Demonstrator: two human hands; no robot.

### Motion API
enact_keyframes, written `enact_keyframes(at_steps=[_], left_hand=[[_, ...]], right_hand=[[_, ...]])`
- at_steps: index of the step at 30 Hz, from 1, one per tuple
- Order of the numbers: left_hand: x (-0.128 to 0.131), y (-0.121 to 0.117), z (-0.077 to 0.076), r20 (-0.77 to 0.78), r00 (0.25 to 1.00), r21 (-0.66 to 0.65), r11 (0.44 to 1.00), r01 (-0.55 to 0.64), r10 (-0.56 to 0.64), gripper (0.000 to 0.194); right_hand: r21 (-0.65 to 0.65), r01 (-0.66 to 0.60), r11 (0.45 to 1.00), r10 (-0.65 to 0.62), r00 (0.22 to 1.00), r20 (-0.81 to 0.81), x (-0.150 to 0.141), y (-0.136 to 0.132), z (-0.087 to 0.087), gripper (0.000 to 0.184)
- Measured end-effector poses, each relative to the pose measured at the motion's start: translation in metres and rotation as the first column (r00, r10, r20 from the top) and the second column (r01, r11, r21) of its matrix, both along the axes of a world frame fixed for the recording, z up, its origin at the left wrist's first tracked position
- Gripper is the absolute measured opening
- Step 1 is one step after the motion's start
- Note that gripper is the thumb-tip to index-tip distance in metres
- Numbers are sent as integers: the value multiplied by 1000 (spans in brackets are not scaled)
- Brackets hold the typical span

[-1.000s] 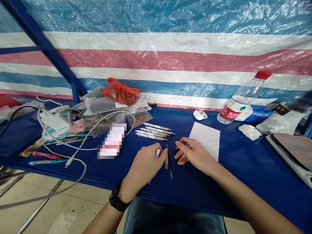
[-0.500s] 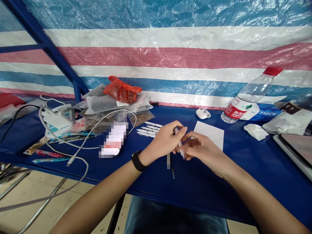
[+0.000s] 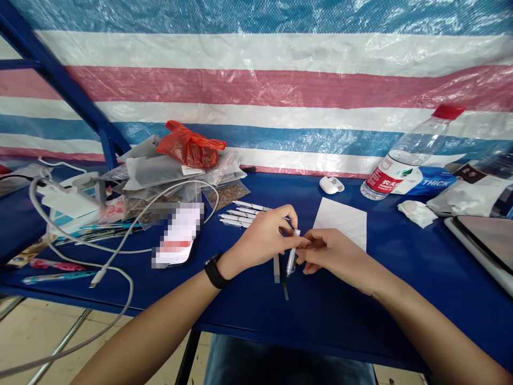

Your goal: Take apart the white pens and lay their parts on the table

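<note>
My left hand [image 3: 266,234], with a black band on its wrist, pinches the upper end of a small clear tube with a white top [image 3: 292,262]. From the other side, the fingertips of my right hand [image 3: 334,252] close on the same tube, which tilts slightly above the table. Part of it is hidden by my fingers. Under and beside it lie a narrow grey strip [image 3: 276,270] and a thin dark refill with a pale end [image 3: 286,291]. Several white pens [image 3: 236,218] lie just left of my left hand. A white paper sheet [image 3: 344,219] lies behind my right hand.
A phone [image 3: 180,235], white cables [image 3: 120,251], a power strip [image 3: 66,200] and bags [image 3: 160,171] with a red plastic bag [image 3: 190,147] crowd the left. To the right are an earbud case [image 3: 331,185], a water bottle [image 3: 401,160], crumpled tissue [image 3: 417,213] and a flat grey device [image 3: 481,256].
The tube has come lower and slightly left, with more of its clear body showing. My left thumb and forefinger have shifted onto its white top. The view has moved slightly.
</note>
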State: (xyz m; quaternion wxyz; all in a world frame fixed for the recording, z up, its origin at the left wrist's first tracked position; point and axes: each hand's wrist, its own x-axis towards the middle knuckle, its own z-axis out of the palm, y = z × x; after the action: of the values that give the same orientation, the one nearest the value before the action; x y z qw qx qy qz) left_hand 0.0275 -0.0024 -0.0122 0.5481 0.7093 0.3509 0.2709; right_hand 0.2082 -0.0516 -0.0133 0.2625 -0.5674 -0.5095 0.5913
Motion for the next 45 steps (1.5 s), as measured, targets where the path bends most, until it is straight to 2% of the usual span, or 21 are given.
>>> enact_keyframes(at_steps=[3, 6, 7, 9, 11, 13, 17, 19, 21, 25, 27, 29, 33, 36, 39, 41, 45], left_hand=[[-1, -3, 0, 63, 998, -26, 999, -25, 27, 36], [-4, -4, -1, 25, 999, -36, 999, -25, 26, 27], [-4, -4, -2, -15, 999, -8, 1000, -29, 29, 24], [-5, -4, -2, -105, 992, 142, 989, -52, 67, 25], [-6, -3, 0, -179, 971, 353, 932, -86, 158, 31], [-8, -2, 3, -234, 929, 524, 842, -127, 286, 34], [-17, 6, 11, -341, 784, 717, 683, -139, 518, 26], [-24, 10, 15, -405, 721, 753, 653, -85, 562, 23], [-32, 15, 17, -482, 697, 739, 673, -1, 530, 21], [-50, 23, 20, -558, 771, 650, 740, 175, 308, 9], [-58, 26, 20, -577, 779, 619, 754, 220, 246, 8], [-62, 29, 19, -618, 755, 580, 776, 248, 220, 11], [-58, 31, 15, -695, 695, 502, 817, 284, 186, 10], [-50, 28, 12, -719, 662, 515, 801, 304, 211, 6], [-43, 23, 11, -715, 642, 579, 750, 320, 278, 8], [-40, 21, 10, -665, 662, 660, 687, 305, 345, 9], [-35, 17, 8, -383, 816, 870, 465, 162, 432, 7]], right_hand=[[-1, 13, 1000, -13, 1000, -13, 1, 1, 0, 17], [6, 9, 1000, -9, 1000, 1, 1, 0, -2, 14], [4, 8, 1000, -8, 1000, 9, 0, 0, -3, 12], [-3, 1, 1000, -1, 1000, 28, -2, -1, -3, 10], [-21, -6, 1000, 8, 998, 63, -5, -1, -2, 10], [-45, -10, 999, 15, 994, 110, -8, -1, -1, 12], [-75, -34, 997, 47, 981, 187, -14, -1, 0, 12], [-59, -60, 996, 71, 976, 205, -14, -2, -1, 11], [-35, -86, 996, 92, 972, 215, -14, -2, -1, 11], [4, -112, 994, 108, 969, 224, -11, -4, -1, 11], [28, -114, 993, 105, 971, 213, -10, -5, -1, 12], [55, -96, 994, 83, 977, 194, -9, -5, 0, 13], [181, 30, 983, -65, 980, 188, -5, -2, 5, 20], [329, 145, 933, -222, 952, 209, 0, 1, 11, 29], [449, 226, 865, -340, 921, 191, 8, 4, 15, 36], [511, 267, 817, -396, 904, 160, 15, 6, 16, 40], [606, 320, 728, -462, 883, 88, 25, 8, 20, 50]])
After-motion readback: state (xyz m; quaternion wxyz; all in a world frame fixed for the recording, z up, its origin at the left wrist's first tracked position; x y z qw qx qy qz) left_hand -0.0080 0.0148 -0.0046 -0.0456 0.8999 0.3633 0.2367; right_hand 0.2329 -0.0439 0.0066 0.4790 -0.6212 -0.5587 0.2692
